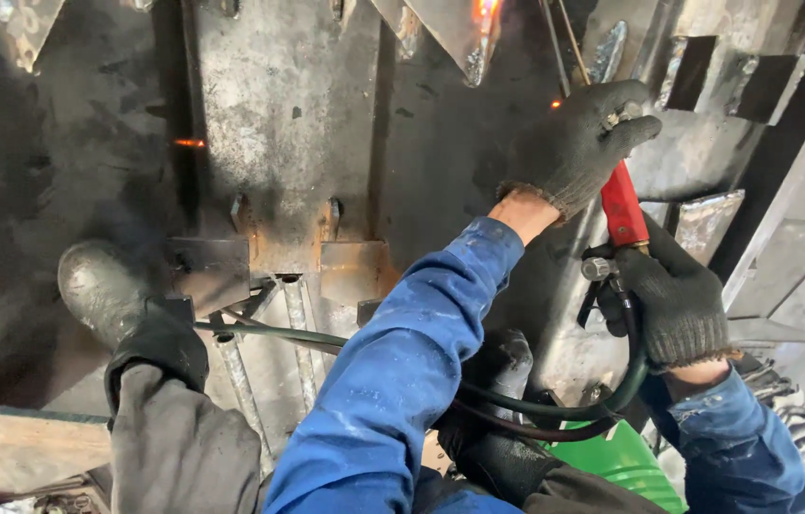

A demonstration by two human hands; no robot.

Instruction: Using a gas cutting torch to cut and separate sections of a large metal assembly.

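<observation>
Overhead, the left hand [579, 143] in a dark knitted glove curls its fingers [631, 128] shut around the upper end of the red-handled cutting torch [623, 205], near the steel plate's [279, 105] top edge. Just below, the gloved right hand [674, 300] grips the torch's valve end, where dark green hoses [517, 405] trail downward.

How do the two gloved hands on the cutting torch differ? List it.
The left hand sits higher, gripping the torch's front end, wrist bare below the cuff. The right hand sits lower, at the valve end of the red torch handle where the green hoses join, fingers curled. Both wear dark knit gloves and blue sleeves.
</observation>
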